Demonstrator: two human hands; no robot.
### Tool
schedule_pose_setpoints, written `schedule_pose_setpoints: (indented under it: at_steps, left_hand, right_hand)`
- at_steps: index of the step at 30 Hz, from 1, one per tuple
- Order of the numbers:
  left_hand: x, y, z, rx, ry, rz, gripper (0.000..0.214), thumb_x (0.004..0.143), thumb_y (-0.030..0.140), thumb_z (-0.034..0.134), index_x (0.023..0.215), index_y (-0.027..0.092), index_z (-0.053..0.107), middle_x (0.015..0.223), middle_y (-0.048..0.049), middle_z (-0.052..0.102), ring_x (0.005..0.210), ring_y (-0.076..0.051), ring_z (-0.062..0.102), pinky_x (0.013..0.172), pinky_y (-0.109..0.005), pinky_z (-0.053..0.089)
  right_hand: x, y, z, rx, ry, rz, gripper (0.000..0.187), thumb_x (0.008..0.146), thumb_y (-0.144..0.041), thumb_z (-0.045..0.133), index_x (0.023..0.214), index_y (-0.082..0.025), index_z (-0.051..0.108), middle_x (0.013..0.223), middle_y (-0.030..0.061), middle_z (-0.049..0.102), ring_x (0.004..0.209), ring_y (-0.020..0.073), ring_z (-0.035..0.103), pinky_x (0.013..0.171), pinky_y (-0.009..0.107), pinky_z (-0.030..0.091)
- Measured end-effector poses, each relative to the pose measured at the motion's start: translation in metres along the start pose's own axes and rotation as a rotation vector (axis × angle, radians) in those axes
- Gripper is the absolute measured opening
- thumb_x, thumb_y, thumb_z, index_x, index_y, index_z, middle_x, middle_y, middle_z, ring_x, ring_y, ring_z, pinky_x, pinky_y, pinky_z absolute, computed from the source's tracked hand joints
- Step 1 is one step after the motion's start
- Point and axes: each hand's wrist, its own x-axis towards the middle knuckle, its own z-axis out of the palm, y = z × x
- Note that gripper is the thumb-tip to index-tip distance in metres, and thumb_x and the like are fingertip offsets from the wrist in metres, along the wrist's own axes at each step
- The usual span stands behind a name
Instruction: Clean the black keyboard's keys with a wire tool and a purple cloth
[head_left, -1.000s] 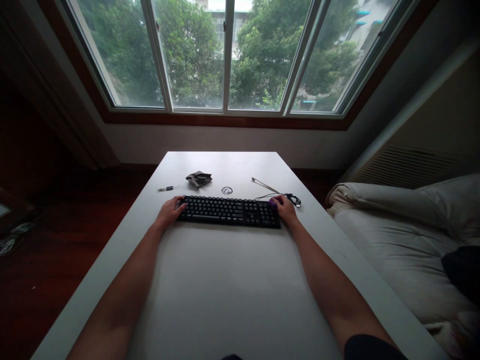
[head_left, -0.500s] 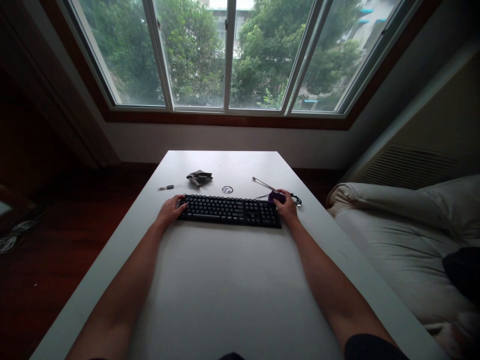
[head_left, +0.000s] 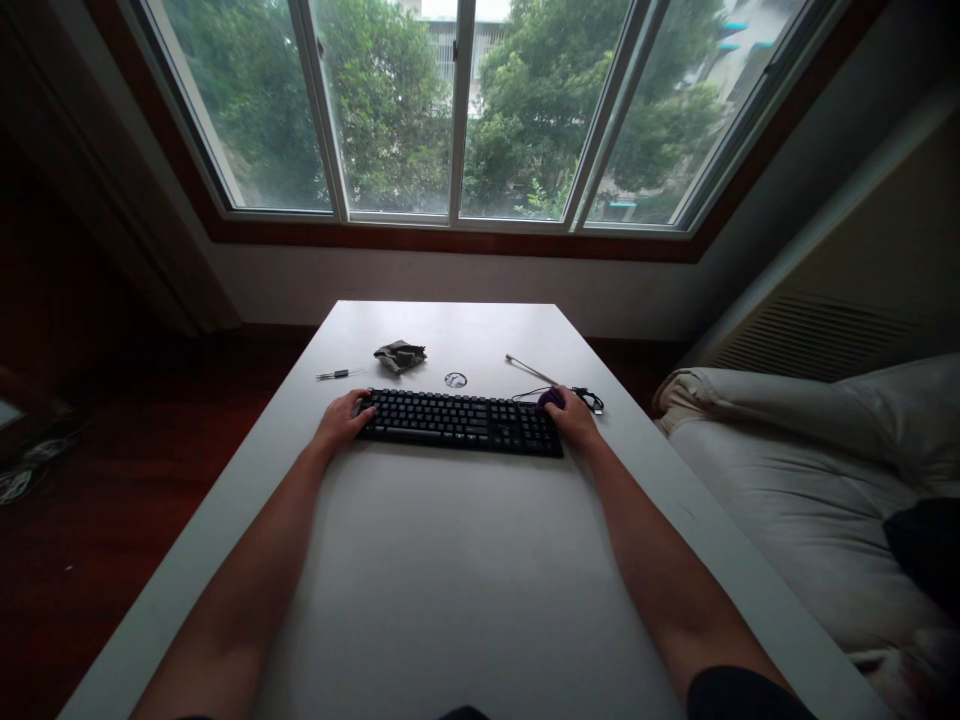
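Note:
A black keyboard (head_left: 457, 420) lies on the white table in front of me. My left hand (head_left: 342, 420) grips its left end, the thumb on top near the corner keys. At the far right corner, my right hand (head_left: 576, 418) is closed on a small purple cloth (head_left: 551, 398), which rests against the keys of the number pad. Some of the right fingers are hidden behind the cloth. Just beyond that hand lies a black cable (head_left: 589, 400) with a plug on its end.
Behind the keyboard are a crumpled grey cloth (head_left: 400, 356), a thin tool with a dark handle (head_left: 335, 374), a small round item (head_left: 455, 380) and a slim metal rod (head_left: 529, 369). A pale sofa (head_left: 780, 470) stands right of the table (head_left: 450, 580), and a window rises beyond it.
My right hand has shifted slightly with the purple cloth, and less of the cloth shows now. My left hand and the keyboard stay in place.

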Motion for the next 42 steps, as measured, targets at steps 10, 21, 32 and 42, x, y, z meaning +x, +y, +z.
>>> schedule_pose_setpoints:
  at_steps: [10, 21, 32, 42]
  left_hand:
    - [-0.001, 0.003, -0.002, 0.005, 0.001, -0.007, 0.044, 0.09, 0.049, 0.058, 0.127, 0.025, 0.06, 0.124, -0.0082, 0.068, 0.115, -0.029, 0.062, 0.104, -0.045, 0.046]
    - [0.0, 0.0, 0.0, 0.01, 0.003, -0.003, 0.045, 0.09, 0.049, 0.058, 0.127, 0.024, 0.06, 0.124, -0.0091, 0.068, 0.114, -0.03, 0.062, 0.102, -0.045, 0.046]
    - [0.0, -0.001, 0.0, -0.003, 0.013, 0.009, 0.045, 0.089, 0.049, 0.059, 0.127, 0.025, 0.06, 0.125, -0.0084, 0.068, 0.114, -0.029, 0.063, 0.102, -0.044, 0.047]
    - [-0.001, 0.002, -0.001, 0.024, 0.008, 0.006, 0.046, 0.089, 0.05, 0.059, 0.128, 0.025, 0.059, 0.125, -0.0087, 0.067, 0.114, -0.029, 0.063, 0.104, -0.045, 0.046]
  right_hand:
    - [0.0, -0.02, -0.009, -0.255, 0.139, -0.154, 0.021, 0.081, -0.019, 0.057, 0.101, -0.019, 0.065, 0.101, 0.011, 0.068, 0.096, 0.0274, 0.059, 0.087, 0.038, 0.044]
    - [-0.007, -0.071, 0.01, -0.275, -0.038, -0.325, 0.029, 0.085, -0.016, 0.058, 0.111, -0.022, 0.071, 0.101, 0.007, 0.074, 0.097, 0.0259, 0.063, 0.093, 0.039, 0.04]
    - [0.003, -0.033, -0.01, -0.372, 0.058, -0.176, 0.019, 0.086, -0.023, 0.057, 0.091, -0.021, 0.075, 0.085, 0.0084, 0.072, 0.091, 0.027, 0.06, 0.088, 0.039, 0.039]
    - [-0.002, -0.055, 0.013, -0.224, -0.08, -0.352, 0.023, 0.084, -0.017, 0.056, 0.1, -0.022, 0.072, 0.098, 0.0064, 0.073, 0.096, 0.0256, 0.058, 0.088, 0.036, 0.042]
